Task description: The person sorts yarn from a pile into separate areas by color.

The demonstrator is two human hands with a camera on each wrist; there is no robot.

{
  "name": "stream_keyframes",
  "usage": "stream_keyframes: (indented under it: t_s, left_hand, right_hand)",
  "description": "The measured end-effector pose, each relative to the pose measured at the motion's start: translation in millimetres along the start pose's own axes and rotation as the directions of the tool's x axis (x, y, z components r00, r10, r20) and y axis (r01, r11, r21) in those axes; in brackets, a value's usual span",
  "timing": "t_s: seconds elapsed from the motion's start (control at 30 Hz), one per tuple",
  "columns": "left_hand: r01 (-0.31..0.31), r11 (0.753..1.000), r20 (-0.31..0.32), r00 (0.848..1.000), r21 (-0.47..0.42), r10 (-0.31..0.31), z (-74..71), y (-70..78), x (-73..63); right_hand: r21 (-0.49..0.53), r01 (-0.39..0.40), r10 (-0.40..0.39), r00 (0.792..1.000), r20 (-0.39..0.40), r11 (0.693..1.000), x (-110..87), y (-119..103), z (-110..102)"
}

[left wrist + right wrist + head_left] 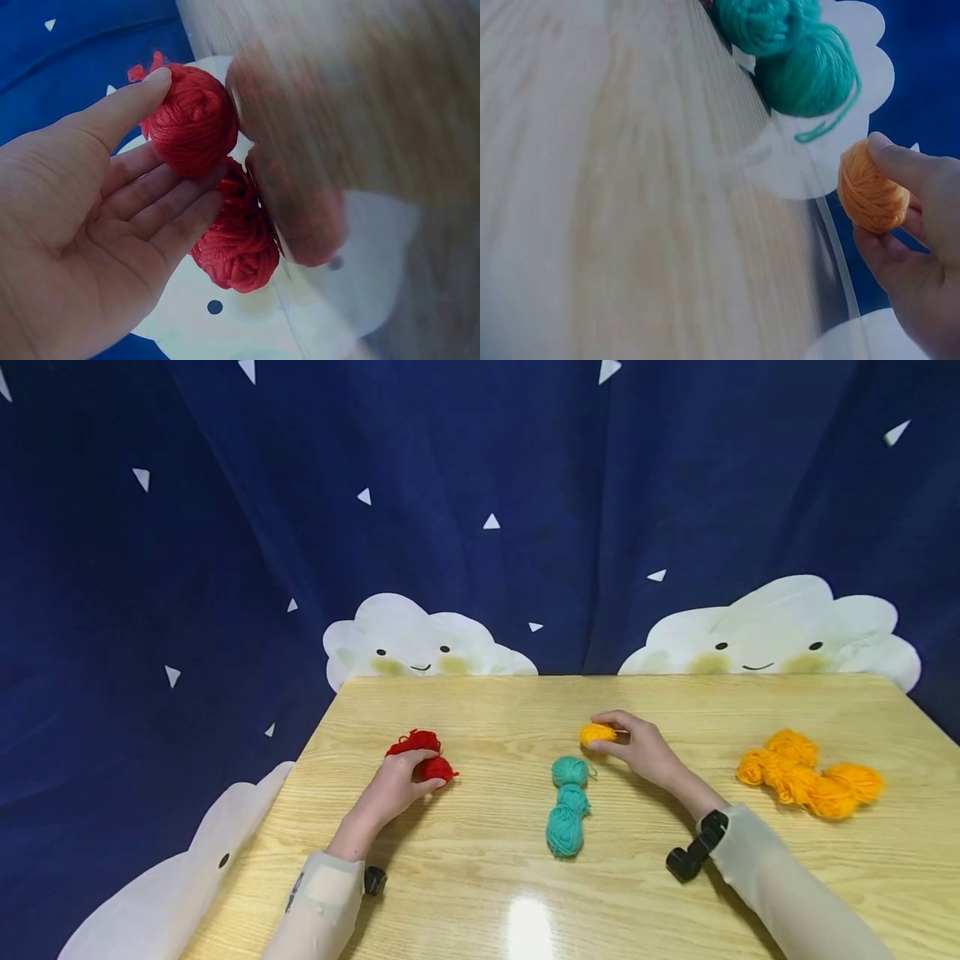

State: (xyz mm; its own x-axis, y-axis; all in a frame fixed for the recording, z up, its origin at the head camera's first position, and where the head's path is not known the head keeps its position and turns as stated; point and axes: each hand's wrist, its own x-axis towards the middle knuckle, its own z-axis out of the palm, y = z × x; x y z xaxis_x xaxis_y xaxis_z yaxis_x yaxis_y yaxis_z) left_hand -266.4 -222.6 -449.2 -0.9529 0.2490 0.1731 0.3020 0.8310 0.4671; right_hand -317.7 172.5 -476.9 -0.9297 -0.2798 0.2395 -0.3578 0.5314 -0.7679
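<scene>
My left hand [397,783] is at the red yarn on the left, its thumb and fingers about the nearer red yarn ball [193,120]. A second clump of red yarn [238,251] lies beside that ball, at the fingertips. On the far middle part of the table, my right hand [641,747] pinches a small yellow-orange yarn ball [871,187] between thumb and fingers. Just nearer than this ball lies a row of teal yarn balls [572,800], with a loose strand at its far end [829,120].
Several orange yarn bundles [810,777] lie together on the right of the wooden table [465,877]. Behind the table's far edge hangs a dark blue curtain [450,460] with white triangles and smiling clouds. Each wrist wears a black camera.
</scene>
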Motion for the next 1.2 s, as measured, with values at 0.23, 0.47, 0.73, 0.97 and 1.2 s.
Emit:
stream_keyframes:
  t_s: [0.23,0.47,0.73,0.97,1.2]
  left_hand:
    - [0.005,1.000,0.001,1.000,0.003,-0.005,1.2,-0.2,-1.1]
    - [0.010,1.000,0.001,1.000,0.003,-0.010,1.4,-0.8,-0.9]
    - [0.018,1.000,0.001,1.000,0.001,-0.018,1.8,-0.2,-1.4]
    - [0.027,1.000,0.008,1.000,-0.006,-0.027,0.6,1.8,-2.0]
    - [0.013,1.000,0.006,1.000,0.008,-0.013,-0.1,2.1,-1.8]
  right_hand:
    - [-0.008,-0.007,0.007,1.000,-0.018,1.000,-7.9,7.3,-9.5]
    - [-0.023,-0.019,0.018,0.999,-0.027,1.000,-12.9,9.8,-17.1]
    - [-0.066,-0.038,0.035,0.998,-0.050,0.997,-18.5,12.0,-25.6]
    - [-0.060,-0.068,0.064,0.995,-0.070,0.996,-26.7,14.7,-39.5]
    - [-0.144,-0.056,0.037,0.991,-0.130,0.988,-37.4,19.0,-54.4]
